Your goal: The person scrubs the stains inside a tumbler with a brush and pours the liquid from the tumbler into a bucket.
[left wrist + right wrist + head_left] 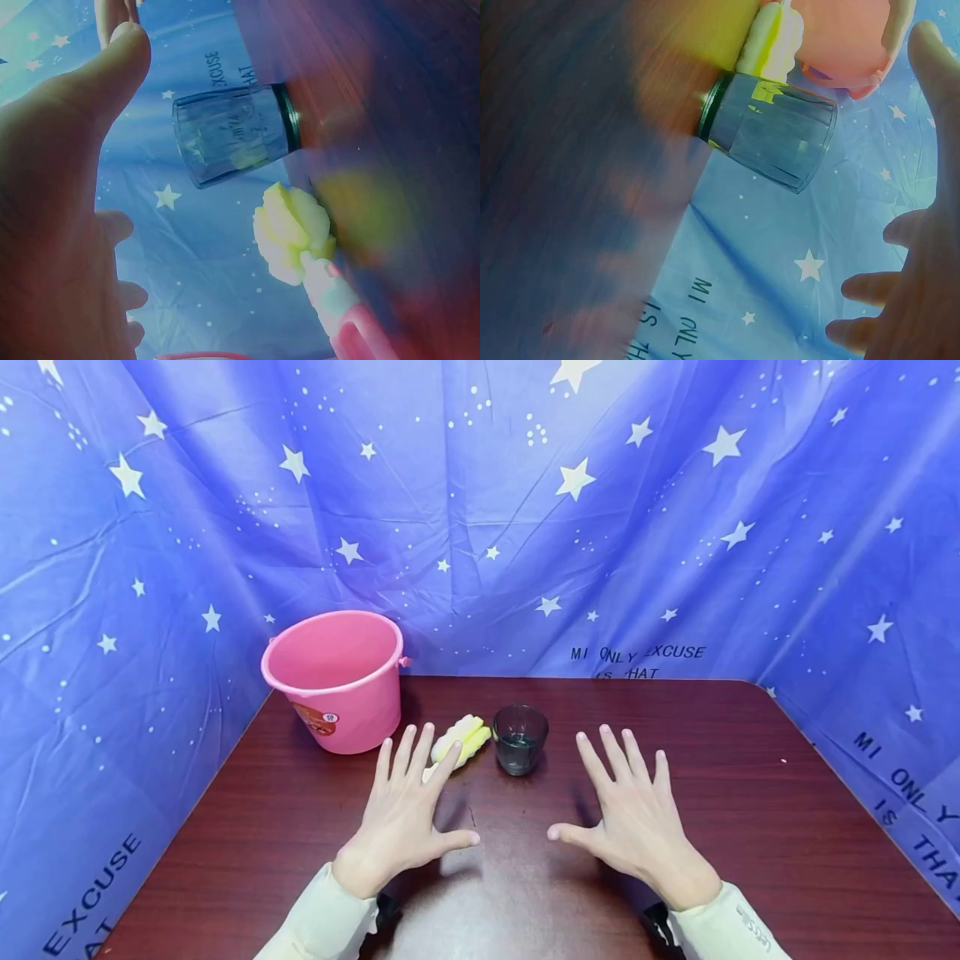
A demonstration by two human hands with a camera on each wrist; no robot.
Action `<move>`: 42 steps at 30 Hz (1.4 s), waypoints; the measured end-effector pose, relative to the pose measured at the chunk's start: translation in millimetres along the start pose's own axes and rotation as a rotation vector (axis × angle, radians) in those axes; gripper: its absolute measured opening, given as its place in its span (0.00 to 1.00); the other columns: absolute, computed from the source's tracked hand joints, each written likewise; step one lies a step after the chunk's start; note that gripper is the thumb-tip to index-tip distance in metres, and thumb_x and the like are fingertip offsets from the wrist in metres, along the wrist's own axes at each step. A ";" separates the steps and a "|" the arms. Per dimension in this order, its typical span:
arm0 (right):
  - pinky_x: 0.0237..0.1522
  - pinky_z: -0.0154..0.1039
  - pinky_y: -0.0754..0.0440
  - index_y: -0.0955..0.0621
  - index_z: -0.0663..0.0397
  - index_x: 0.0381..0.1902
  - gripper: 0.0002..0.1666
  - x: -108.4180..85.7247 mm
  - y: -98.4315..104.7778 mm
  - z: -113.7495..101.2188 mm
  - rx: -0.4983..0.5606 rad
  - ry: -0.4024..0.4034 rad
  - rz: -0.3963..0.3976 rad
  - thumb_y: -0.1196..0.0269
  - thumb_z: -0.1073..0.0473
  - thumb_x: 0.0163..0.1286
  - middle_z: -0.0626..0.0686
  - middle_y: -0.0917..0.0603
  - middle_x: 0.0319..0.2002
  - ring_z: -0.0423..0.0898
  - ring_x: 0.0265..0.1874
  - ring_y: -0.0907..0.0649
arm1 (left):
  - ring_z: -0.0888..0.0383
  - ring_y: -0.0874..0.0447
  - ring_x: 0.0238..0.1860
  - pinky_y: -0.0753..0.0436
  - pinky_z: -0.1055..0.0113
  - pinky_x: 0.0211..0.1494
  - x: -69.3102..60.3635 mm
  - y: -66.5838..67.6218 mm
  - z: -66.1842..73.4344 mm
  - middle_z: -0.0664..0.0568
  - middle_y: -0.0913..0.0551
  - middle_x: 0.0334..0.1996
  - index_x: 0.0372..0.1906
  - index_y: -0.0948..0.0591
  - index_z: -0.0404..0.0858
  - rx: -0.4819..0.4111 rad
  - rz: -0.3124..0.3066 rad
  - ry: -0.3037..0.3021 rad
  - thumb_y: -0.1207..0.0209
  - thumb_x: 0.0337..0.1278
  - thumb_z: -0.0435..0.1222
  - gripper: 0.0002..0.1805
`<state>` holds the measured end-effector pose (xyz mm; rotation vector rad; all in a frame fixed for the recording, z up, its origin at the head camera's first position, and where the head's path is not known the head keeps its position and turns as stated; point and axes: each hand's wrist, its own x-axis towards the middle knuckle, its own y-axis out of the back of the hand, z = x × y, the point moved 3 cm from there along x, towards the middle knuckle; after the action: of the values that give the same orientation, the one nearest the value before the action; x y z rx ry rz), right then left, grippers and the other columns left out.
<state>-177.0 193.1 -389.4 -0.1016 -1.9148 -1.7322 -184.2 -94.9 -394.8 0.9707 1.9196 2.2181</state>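
Both hands hover over the table with fingers spread, holding nothing. My left hand (401,818) is nearest to a brush with a yellow and white sponge head (471,739). Its index finger covers part of the brush in the head view; the pink and white handle (360,334) shows in the left wrist view. Just right of the sponge, a dark see-through glass cup (520,743) stands upright. To the right and nearer the front, my right hand (641,822) is apart from the cup, thumb pointing inward. The cup (772,131) appears sideways in the right wrist view.
A pink bucket (367,714) with an orange-brown label stands upright at the back left of the dark red-brown wooden table (750,810). Blue cloth (465,468) with white stars hangs behind the table and along both sides.
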 end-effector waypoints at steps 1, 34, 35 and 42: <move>0.61 0.71 0.53 0.46 0.43 0.75 0.71 0.0 0.0 0.2 0.004 0.001 0.001 0.48 0.11 0.39 0.60 0.43 0.72 0.62 0.71 0.48 | 0.42 0.61 0.74 0.64 0.42 0.71 -0.2 -0.5 0.1 0.39 0.50 0.74 0.75 0.47 0.52 -0.004 0.006 -0.002 0.44 0.29 0.77 0.64; 0.63 0.62 0.43 0.47 0.46 0.75 0.69 23.4 -14.4 9.1 0.180 -0.052 0.010 0.40 0.18 0.43 0.61 0.39 0.70 0.61 0.68 0.39 | 0.36 0.46 0.70 0.46 0.42 0.68 -10.9 -1.7 -28.0 0.33 0.43 0.70 0.71 0.36 0.44 0.044 0.043 -0.007 0.37 0.34 0.68 0.56; 0.63 0.62 0.42 0.47 0.47 0.75 0.70 24.7 -15.1 9.1 0.189 -0.059 0.009 0.39 0.18 0.43 0.61 0.39 0.70 0.61 0.68 0.39 | 0.36 0.45 0.69 0.45 0.42 0.68 -11.9 -2.0 -29.8 0.33 0.42 0.69 0.71 0.36 0.44 0.048 0.038 -0.006 0.37 0.35 0.68 0.55; 0.63 0.60 0.41 0.48 0.50 0.75 0.70 33.1 -22.0 10.9 0.220 -0.090 -0.010 0.40 0.18 0.45 0.60 0.39 0.70 0.59 0.68 0.38 | 0.35 0.43 0.68 0.40 0.43 0.66 -15.3 -3.5 -40.1 0.31 0.39 0.67 0.69 0.34 0.42 0.052 0.014 -0.003 0.35 0.35 0.66 0.54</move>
<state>-217.8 189.7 -394.8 -0.0888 -2.1617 -1.5346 -192.6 -135.8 -405.6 0.9973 1.9850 2.1828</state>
